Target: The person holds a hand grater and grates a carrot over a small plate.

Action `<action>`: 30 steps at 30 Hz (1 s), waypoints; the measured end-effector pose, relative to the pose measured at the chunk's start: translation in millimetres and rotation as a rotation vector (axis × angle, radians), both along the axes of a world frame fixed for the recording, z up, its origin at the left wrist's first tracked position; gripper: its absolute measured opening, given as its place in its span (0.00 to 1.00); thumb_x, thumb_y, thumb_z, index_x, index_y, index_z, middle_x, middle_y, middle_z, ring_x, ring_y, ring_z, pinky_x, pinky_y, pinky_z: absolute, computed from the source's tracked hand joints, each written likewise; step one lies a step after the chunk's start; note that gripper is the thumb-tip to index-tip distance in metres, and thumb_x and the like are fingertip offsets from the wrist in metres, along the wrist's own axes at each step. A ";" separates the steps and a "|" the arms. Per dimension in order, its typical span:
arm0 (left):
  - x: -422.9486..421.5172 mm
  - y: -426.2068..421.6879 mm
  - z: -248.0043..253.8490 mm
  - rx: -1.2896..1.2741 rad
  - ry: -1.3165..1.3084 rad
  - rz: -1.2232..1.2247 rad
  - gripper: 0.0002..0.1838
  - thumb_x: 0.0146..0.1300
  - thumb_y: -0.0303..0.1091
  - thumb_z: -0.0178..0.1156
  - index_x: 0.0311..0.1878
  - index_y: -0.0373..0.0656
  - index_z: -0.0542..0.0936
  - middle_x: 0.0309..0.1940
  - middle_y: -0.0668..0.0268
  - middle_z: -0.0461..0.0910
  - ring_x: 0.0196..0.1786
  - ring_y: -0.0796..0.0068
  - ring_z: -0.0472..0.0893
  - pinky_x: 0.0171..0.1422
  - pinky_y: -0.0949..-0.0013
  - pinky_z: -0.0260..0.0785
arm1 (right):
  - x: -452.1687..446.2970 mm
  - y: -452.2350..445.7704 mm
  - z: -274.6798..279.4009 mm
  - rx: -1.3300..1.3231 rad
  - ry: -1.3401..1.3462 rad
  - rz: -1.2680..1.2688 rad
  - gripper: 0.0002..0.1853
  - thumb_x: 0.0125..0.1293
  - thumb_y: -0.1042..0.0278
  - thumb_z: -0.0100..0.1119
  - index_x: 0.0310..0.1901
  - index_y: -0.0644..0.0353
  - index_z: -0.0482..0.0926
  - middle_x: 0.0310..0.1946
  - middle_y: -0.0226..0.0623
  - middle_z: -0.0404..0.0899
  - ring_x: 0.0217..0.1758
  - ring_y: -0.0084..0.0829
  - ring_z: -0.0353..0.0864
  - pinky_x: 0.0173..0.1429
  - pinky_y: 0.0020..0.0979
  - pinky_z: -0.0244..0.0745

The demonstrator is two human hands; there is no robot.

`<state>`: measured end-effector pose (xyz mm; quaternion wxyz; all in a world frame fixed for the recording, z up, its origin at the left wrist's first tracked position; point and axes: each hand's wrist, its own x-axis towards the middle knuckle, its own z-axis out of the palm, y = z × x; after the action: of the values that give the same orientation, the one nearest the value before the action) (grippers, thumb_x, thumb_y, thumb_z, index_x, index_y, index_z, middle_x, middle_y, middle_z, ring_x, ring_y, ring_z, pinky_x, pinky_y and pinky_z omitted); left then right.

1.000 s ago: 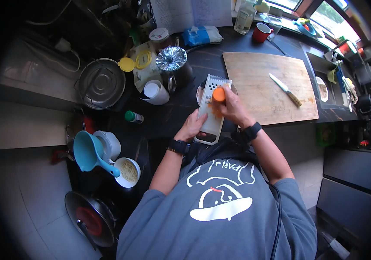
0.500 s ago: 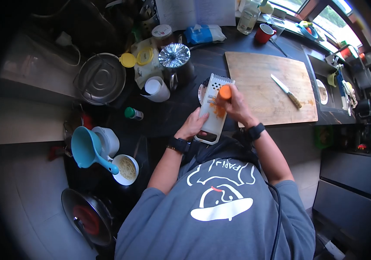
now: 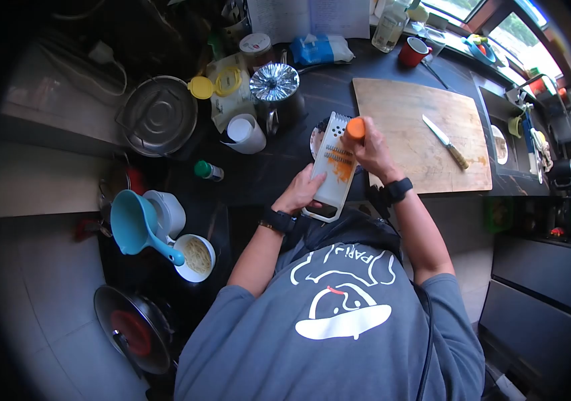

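A flat white grater (image 3: 331, 184) is tilted in front of me, its handle end close to my body. My left hand (image 3: 301, 190) is closed around its left edge near the handle. In my right hand (image 3: 373, 152) is a carrot (image 3: 355, 129), its cut orange end facing up, pressed against the upper part of the grater. Orange shreds (image 3: 341, 170) cling to the surface below the teeth. Behind the grater, a bowl or plate (image 3: 315, 141) shows only at its edge; the grater hides the rest.
Right of my hands lies a wooden cutting board (image 3: 406, 110) with a knife (image 3: 447, 142) on it. A foil-topped pot (image 3: 275, 83), paper roll (image 3: 245, 136) and green-capped jar (image 3: 208, 171) stand left. A blue ladle-like scoop (image 3: 132, 224) and noodle bowl (image 3: 195, 258) are lower left.
My right hand and the carrot have moved slightly up and right along the grater. The whole view has shifted a little; my left hand keeps its hold.
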<state>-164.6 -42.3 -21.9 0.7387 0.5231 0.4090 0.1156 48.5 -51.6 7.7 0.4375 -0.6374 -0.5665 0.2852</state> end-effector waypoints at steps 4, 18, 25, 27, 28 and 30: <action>1.2 3.1 -2.3 0.034 0.008 -0.006 0.23 0.73 0.46 0.51 0.63 0.43 0.66 0.48 0.65 0.79 0.43 0.76 0.82 0.31 0.75 0.79 | -14.1 -25.4 5.5 0.135 -0.072 0.110 0.19 0.59 0.71 0.66 0.50 0.63 0.70 0.40 0.54 0.77 0.44 0.51 0.80 0.47 0.41 0.75; -0.6 3.3 -3.1 0.044 0.020 -0.036 0.23 0.72 0.46 0.51 0.63 0.42 0.66 0.49 0.64 0.79 0.44 0.75 0.82 0.32 0.73 0.80 | -10.3 -18.7 -6.3 0.093 -0.063 0.056 0.21 0.57 0.73 0.67 0.50 0.64 0.69 0.39 0.54 0.76 0.43 0.53 0.79 0.48 0.42 0.75; 1.1 3.3 0.5 0.054 0.024 -0.029 0.23 0.72 0.46 0.51 0.63 0.42 0.66 0.48 0.63 0.79 0.44 0.74 0.83 0.31 0.73 0.79 | -16.7 -32.0 5.5 0.096 -0.036 0.142 0.21 0.58 0.74 0.67 0.50 0.64 0.69 0.40 0.53 0.76 0.45 0.52 0.79 0.49 0.39 0.75; 1.2 2.5 0.3 0.075 0.029 -0.023 0.24 0.72 0.47 0.51 0.63 0.43 0.66 0.48 0.63 0.79 0.43 0.74 0.83 0.31 0.73 0.79 | -18.3 -33.5 8.9 0.072 -0.030 0.110 0.20 0.58 0.74 0.67 0.50 0.64 0.69 0.40 0.54 0.76 0.45 0.52 0.79 0.49 0.39 0.74; 0.5 1.1 -1.5 0.069 0.031 -0.021 0.24 0.72 0.47 0.51 0.63 0.43 0.66 0.48 0.63 0.79 0.43 0.74 0.83 0.31 0.73 0.79 | -16.3 -29.7 4.6 0.066 -0.027 0.112 0.20 0.58 0.74 0.67 0.50 0.64 0.69 0.40 0.54 0.76 0.45 0.52 0.79 0.49 0.39 0.74; 0.6 2.7 -2.8 0.045 0.023 -0.021 0.24 0.72 0.47 0.51 0.63 0.43 0.66 0.48 0.63 0.79 0.43 0.74 0.83 0.31 0.73 0.79 | -8.8 -12.6 -0.9 0.032 0.024 0.039 0.20 0.58 0.74 0.67 0.49 0.64 0.69 0.40 0.53 0.76 0.44 0.51 0.78 0.49 0.39 0.75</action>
<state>-164.0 -39.7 -24.8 0.7232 0.5452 0.4093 0.1107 39.7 -64.2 6.8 0.4490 -0.6157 -0.5780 0.2921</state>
